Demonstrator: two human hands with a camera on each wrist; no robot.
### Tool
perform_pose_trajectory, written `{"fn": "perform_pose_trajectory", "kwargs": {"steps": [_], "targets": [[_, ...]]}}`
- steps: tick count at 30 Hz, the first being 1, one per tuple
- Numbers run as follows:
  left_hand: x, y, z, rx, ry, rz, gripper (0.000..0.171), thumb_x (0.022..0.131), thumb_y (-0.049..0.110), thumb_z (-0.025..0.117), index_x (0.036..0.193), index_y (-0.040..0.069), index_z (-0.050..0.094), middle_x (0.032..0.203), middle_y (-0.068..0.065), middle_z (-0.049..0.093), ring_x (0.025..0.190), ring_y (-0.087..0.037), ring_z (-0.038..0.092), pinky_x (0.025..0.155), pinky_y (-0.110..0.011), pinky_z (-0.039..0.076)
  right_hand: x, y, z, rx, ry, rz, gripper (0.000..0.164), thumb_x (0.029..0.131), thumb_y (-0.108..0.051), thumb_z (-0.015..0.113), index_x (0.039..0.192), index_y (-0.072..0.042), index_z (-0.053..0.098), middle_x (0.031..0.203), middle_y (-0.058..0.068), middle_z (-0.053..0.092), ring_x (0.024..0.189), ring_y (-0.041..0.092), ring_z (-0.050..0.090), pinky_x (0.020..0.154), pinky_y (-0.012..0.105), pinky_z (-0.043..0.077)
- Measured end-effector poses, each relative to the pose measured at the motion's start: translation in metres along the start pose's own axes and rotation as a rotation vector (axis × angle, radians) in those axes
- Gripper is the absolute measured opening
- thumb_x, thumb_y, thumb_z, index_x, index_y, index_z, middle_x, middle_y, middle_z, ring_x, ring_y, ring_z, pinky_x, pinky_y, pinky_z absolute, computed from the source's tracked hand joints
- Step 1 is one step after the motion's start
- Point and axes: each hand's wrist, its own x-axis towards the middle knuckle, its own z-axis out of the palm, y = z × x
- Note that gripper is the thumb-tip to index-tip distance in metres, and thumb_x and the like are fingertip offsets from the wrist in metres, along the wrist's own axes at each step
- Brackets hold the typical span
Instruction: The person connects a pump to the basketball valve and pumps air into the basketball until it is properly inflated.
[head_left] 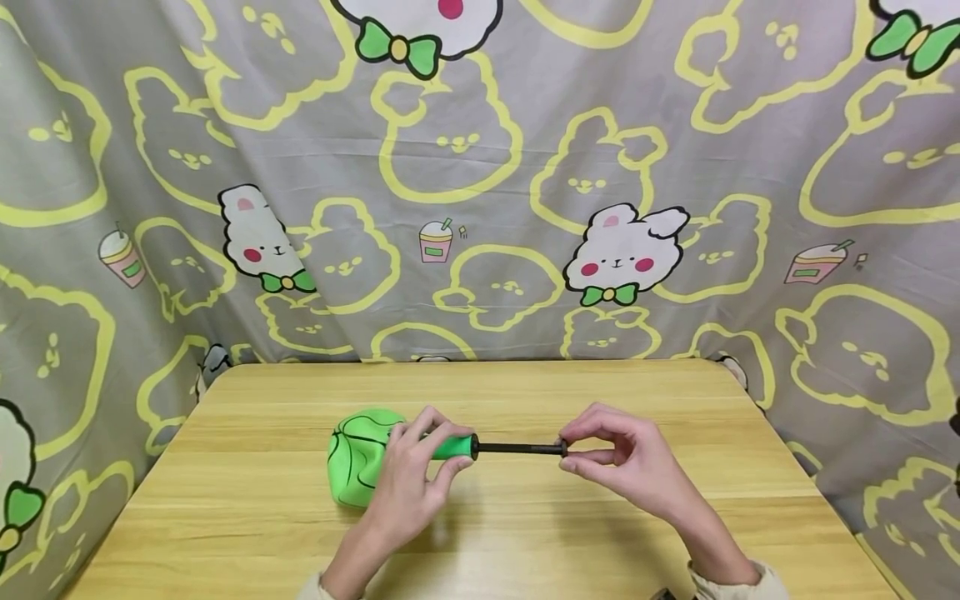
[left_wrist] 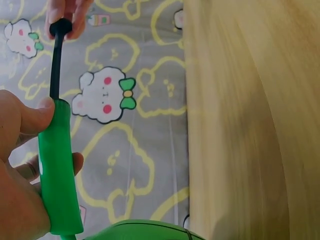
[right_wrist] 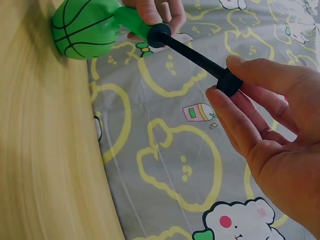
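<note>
My left hand (head_left: pixel 411 475) grips the green barrel of a small hand pump (left_wrist: pixel 57 165), thumb and fingers curled round it. The pump's black rod (head_left: pixel 517 448) is drawn out to the right. At the rod's end sits a black knob (right_wrist: pixel 229 83), pinched between the thumb and fingers of my right hand (head_left: pixel 637 458). A green ball (head_left: pixel 360 467) with black basketball lines is at the barrel's other end, dented and partly hidden behind the left hand in the head view. In the left wrist view the barrel's lower tip points toward the ball.
The light wood table (head_left: pixel 525 533) lies under both hands. Behind it hangs a grey curtain (head_left: pixel 480 217) with yellow outlines and white bunny prints, reaching along both sides. A small dark object (head_left: pixel 663 594) shows at the bottom edge near the right sleeve (head_left: pixel 738 583).
</note>
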Motion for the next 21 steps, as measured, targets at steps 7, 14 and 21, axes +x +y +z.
{"fn": "perform_pose_trajectory", "kwargs": {"steps": [7,14,21], "targets": [[-0.001,0.004,0.005,0.004,0.016,0.032,0.025,0.085,0.023,0.081,0.109,0.017,0.075,0.099,0.010,0.058,0.089,-0.005,0.057,0.083,-0.038,0.036,0.000,0.008,0.010,0.032,0.008,-0.016,0.026,0.081,0.010,0.080,0.105,0.006,0.071,0.103,0.020,0.066,0.100,0.023,0.069,0.077,0.045,0.059],[-0.002,0.008,0.007,0.003,0.006,0.039,0.026,0.085,0.025,0.080,0.110,0.019,0.075,0.098,0.011,0.057,0.089,-0.005,0.058,0.083,-0.037,0.036,0.000,0.013,0.022,0.056,0.015,-0.028,0.027,0.081,0.011,0.080,0.106,0.007,0.071,0.104,0.020,0.066,0.101,0.024,0.070,0.077,0.045,0.059],[-0.004,0.012,0.008,0.006,-0.006,0.036,0.025,0.086,0.026,0.080,0.110,0.019,0.075,0.100,0.011,0.058,0.090,-0.005,0.058,0.084,-0.038,0.037,0.002,0.016,0.036,0.060,0.029,-0.027,0.026,0.082,0.008,0.080,0.106,0.006,0.072,0.103,0.020,0.066,0.101,0.026,0.070,0.077,0.044,0.059]]}}
